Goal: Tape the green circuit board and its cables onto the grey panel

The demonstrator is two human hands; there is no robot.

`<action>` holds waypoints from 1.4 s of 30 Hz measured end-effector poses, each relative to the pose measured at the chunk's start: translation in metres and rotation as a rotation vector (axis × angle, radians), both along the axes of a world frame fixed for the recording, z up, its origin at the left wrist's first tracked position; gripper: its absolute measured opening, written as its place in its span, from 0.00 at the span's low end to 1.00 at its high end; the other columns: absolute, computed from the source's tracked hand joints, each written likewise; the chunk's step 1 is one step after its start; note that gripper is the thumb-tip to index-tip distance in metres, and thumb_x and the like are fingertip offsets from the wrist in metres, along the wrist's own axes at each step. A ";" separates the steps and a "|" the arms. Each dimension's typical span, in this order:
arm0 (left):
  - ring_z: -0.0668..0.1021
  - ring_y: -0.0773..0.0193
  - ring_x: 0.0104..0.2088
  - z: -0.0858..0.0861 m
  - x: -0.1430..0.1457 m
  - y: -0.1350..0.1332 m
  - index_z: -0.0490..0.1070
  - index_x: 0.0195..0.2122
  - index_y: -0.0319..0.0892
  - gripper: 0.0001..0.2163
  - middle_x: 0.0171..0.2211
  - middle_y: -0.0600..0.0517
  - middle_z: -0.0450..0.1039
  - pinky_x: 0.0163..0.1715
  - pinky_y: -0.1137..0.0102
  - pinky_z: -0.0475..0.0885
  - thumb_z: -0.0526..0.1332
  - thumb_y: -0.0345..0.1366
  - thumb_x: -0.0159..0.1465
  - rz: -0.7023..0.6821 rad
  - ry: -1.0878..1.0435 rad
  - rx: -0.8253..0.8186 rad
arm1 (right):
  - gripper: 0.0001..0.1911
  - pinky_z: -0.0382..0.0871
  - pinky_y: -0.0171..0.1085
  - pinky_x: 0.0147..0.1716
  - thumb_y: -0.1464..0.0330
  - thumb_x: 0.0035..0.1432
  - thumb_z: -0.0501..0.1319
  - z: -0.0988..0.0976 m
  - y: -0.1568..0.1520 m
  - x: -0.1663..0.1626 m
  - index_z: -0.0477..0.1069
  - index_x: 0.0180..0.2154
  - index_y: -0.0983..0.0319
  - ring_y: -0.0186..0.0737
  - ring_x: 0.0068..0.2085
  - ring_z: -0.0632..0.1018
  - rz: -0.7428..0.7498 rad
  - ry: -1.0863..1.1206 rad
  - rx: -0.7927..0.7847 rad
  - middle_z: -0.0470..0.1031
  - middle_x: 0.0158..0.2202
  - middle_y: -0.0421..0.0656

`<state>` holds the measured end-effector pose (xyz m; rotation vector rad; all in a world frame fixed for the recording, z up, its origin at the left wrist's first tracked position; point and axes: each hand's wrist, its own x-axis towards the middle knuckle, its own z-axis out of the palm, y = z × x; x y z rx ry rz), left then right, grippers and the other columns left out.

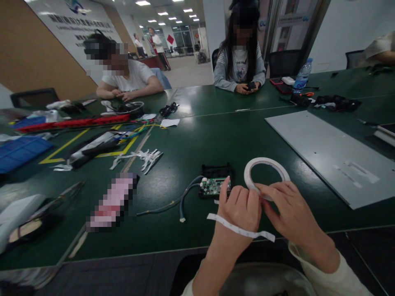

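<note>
A roll of white tape [249,167] stands at the fingertips of both hands. My right hand [290,211] pinches its near rim between thumb and fingers. Pressed up against the same rim is my left hand [240,207], its fingers curled closed and one finger raised; its fingertips are partly hidden. Across the back of my left hand and wrist lies a loose strip of white tape [234,229]. Just beyond that hand, a green circuit board [212,186] rests in a black housing [217,169], with dark cables [185,195] running out to the left.
A phone [112,201] lies left of the cables. Crumpled white strips [148,159] and a blue tray [24,152] are farther left. A grey metal panel [333,156] covers the right side. Two people sit across the table; a water bottle [302,77] stands at the far right.
</note>
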<state>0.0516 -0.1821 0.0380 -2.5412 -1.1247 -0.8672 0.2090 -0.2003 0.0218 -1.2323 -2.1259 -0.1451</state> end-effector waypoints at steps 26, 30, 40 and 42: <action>0.63 0.75 0.16 0.001 -0.002 -0.012 0.62 0.25 0.41 0.07 0.17 0.59 0.60 0.18 0.79 0.56 0.52 0.25 0.58 -0.136 -0.602 -0.454 | 0.09 0.65 0.41 0.36 0.80 0.55 0.57 0.003 -0.005 -0.012 0.62 0.33 0.60 0.37 0.35 0.72 0.119 0.370 0.092 0.73 0.32 0.41; 0.64 0.75 0.17 0.004 -0.004 -0.013 0.65 0.26 0.40 0.06 0.18 0.58 0.61 0.18 0.80 0.58 0.54 0.27 0.60 -0.195 -0.670 -0.589 | 0.10 0.66 0.38 0.34 0.79 0.54 0.59 0.003 -0.007 -0.014 0.62 0.32 0.59 0.35 0.34 0.72 0.150 0.572 -0.039 0.71 0.31 0.39; 0.64 0.74 0.16 0.016 -0.074 0.007 0.66 0.29 0.40 0.07 0.18 0.59 0.63 0.18 0.78 0.60 0.54 0.32 0.65 0.188 -0.581 -0.411 | 0.09 0.73 0.40 0.35 0.69 0.57 0.61 -0.005 -0.006 0.050 0.62 0.37 0.57 0.41 0.36 0.78 -0.016 0.688 -0.255 0.76 0.37 0.42; 0.69 0.73 0.19 0.007 -0.093 0.012 0.67 0.32 0.40 0.06 0.22 0.57 0.68 0.22 0.78 0.64 0.53 0.31 0.66 0.163 -0.394 -0.305 | 0.09 0.73 0.39 0.32 0.64 0.57 0.62 -0.006 0.010 0.076 0.64 0.39 0.57 0.42 0.35 0.78 -0.121 0.474 -0.294 0.76 0.38 0.44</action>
